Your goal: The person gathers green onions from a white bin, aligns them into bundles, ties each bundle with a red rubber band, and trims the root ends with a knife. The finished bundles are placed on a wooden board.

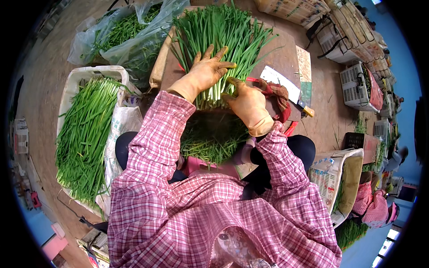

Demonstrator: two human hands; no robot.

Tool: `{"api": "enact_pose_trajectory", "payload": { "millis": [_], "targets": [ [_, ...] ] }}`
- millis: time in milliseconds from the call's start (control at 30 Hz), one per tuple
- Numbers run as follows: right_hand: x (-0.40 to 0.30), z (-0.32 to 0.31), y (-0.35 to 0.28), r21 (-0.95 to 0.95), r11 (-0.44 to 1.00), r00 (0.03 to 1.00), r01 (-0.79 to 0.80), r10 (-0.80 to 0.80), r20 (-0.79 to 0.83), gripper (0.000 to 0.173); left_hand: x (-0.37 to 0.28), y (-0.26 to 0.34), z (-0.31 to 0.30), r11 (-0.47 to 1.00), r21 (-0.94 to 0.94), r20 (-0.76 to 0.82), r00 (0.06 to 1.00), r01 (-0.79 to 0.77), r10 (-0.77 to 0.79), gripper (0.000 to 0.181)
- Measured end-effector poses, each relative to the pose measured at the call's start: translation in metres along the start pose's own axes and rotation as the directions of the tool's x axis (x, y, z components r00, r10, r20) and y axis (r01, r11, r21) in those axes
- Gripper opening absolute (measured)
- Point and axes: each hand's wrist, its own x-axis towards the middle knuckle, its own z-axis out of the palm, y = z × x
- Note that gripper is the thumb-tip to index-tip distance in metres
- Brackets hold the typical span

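A thick bundle of garlic chives (pixel 224 37) lies on a brown board (pixel 278 43) in front of me, its pale cut ends towards my body. My left hand (pixel 206 75), in a tan rubber glove, rests on top of the stems with its fingers spread. At the right side of the pale ends is my gloved right hand (pixel 248 104). Its index finger and thumb touch the stems; whether they pinch any is unclear. Right of the bundle lies a cleaver (pixel 281 82) with a wooden handle, beside a dark red cloth (pixel 278 97).
On the left stands a white plastic crate (pixel 70 90) heaped with chives. Behind it is a clear plastic bag (pixel 130 40) of green trimmings. More trimmings (pixel 214 144) lie below the board between my knees. Crates (pixel 352 87) line the right side, where another person (pixel 375 204) sits.
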Motion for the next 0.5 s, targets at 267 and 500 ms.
{"api": "enact_pose_trajectory", "payload": {
  "millis": [267,500],
  "targets": [
    [0.015,0.028,0.010,-0.096,0.994,0.997,0.059,-0.063,-0.038,0.020,0.003,-0.006,0.018,0.999,-0.030,-0.055,0.998,-0.020,0.018,0.032],
    [-0.057,-0.016,-0.015,0.096,0.982,0.443,-0.161,-0.015,0.896,0.026,0.002,-0.021,0.016,0.993,-0.116,-0.099,0.995,-0.037,0.026,0.030]
  ]
}}
